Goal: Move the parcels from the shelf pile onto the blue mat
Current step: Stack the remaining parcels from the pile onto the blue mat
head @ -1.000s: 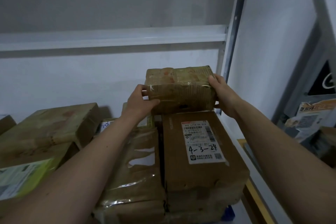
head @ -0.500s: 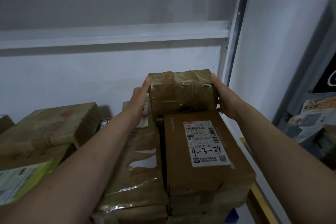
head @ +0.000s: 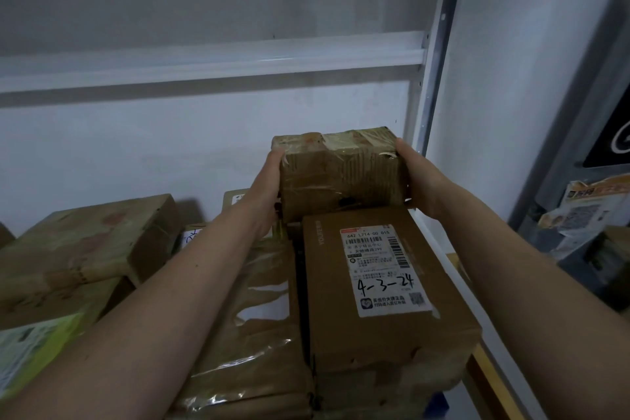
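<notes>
Fingers of the left hand (head: 264, 194) lie flat and straight along the left end of a small taped parcel (head: 341, 174), pressing inward, while the right hand (head: 421, 181) cups the opposite end, its fingers wrapped behind the box and mostly hidden. The parcel is squeezed between the two palms, a hold that suits a box too wide for one hand. It sits at the back of the shelf pile, its lower edge touching or just above the labelled parcel (head: 385, 286), which carries a shipping label (head: 383, 271) with "4-3-24" handwritten on it; whether it has left that box cannot be told. Beside the labelled parcel on the left lies a plastic-wrapped parcel (head: 259, 320), and farther left more brown boxes (head: 92, 239) are stacked. A white shelf beam (head: 211, 60) crosses above, meeting a metal upright (head: 433, 85) on the right. The blue mat is not in view. Compared with a second ago, the left thumb no longer hooks over the front face; that hand has slid round to the side, fingers extended, and the parcel seems tipped slightly nearer the viewer, probably the start of a lift.
</notes>
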